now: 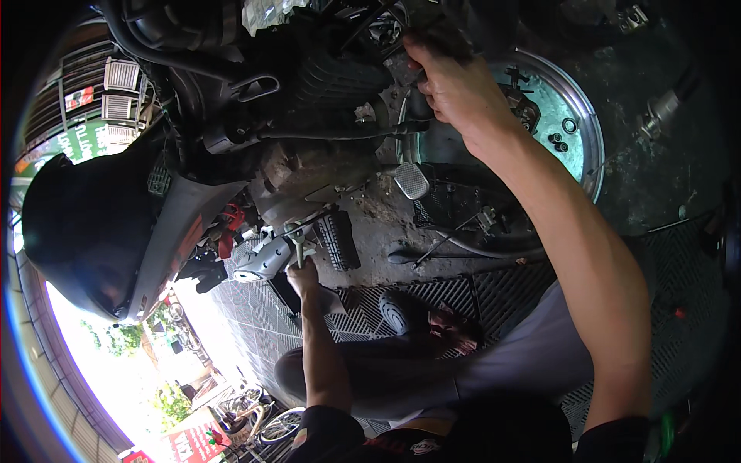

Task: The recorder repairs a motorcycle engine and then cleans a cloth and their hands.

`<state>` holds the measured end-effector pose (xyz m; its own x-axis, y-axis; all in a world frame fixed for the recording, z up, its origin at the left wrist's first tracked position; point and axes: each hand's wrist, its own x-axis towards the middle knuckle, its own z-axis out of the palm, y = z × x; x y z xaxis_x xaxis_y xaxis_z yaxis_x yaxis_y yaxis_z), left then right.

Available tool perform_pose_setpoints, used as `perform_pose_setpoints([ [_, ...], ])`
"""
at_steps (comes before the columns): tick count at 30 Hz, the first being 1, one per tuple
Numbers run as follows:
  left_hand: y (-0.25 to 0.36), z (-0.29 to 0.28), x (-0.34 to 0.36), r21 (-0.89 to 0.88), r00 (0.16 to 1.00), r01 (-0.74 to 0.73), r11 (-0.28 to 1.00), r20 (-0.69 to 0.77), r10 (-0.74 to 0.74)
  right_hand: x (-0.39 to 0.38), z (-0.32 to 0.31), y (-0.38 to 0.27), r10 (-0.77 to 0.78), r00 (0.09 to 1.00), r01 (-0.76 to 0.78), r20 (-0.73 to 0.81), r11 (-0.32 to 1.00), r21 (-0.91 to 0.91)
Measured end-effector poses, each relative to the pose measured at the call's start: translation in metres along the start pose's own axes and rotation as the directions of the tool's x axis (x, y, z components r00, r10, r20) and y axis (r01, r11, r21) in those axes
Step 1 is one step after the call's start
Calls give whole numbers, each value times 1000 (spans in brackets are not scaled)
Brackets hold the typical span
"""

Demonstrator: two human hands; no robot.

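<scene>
Two bare hands using on one motorcycle (297,174): holding the left hand (303,279) at its near side, and the right hand (455,85) among the dark parts toward its right end. Gripping the near end of a pale metal rod (299,248) with closed left fingers, close against the motorcycle's near side; being unable to tell whether holding a loose tool or a fixed part. Holding the right fingers curled, but being unable to tell in the shadow what, if anything, they are gripping.

Judging the rod as stiff, hard, probably fairly light and hardly fragile, perhaps slippery if oily; seemingly best taking hold at the end away from the motorcycle, wrapping thumb and fingers right round.

Counting one rod; one silver casing (262,261) just beside it, on the motorcycle's near side; one textured silver foot pedal (411,182) at the motorcycle's right; one round metal tray (575,158) farther right of the motorcycle, holding one wider ring (570,125), at least two small black rings (555,139), and darker parts, too unclear for counting.
</scene>
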<state>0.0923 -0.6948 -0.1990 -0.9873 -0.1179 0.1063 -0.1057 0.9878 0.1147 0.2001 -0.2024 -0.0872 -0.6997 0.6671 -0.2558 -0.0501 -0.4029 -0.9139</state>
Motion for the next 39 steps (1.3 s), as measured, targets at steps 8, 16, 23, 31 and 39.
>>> perform_pose_setpoints([
  [8, -4, -44, 10, 83, 997, -54, 995, -56, 59, 0, 3, 1, -85, 996, 86, 17, 996, -11],
  [16, 5, -21, 0, 11, 999, -10, 1000, -46, 11, 0, 1, -2, -20, 1000, 21, 24, 998, -66],
  [23, 26, -73, 2, 209, 994, 92, 974, 34, -101, 4, -2, 4, 6, 1000, -8, 28, 999, 44],
  [31, 2, -35, 11, 43, 1000, -22, 999, -10, 22, -2, 7, 0, -33, 998, 30, 50, 999, 45],
  [39, -20, -67, 18, 21, 990, -41, 999, -133, 43, -3, 12, -6, -2, 999, -2, 49, 996, 89],
])
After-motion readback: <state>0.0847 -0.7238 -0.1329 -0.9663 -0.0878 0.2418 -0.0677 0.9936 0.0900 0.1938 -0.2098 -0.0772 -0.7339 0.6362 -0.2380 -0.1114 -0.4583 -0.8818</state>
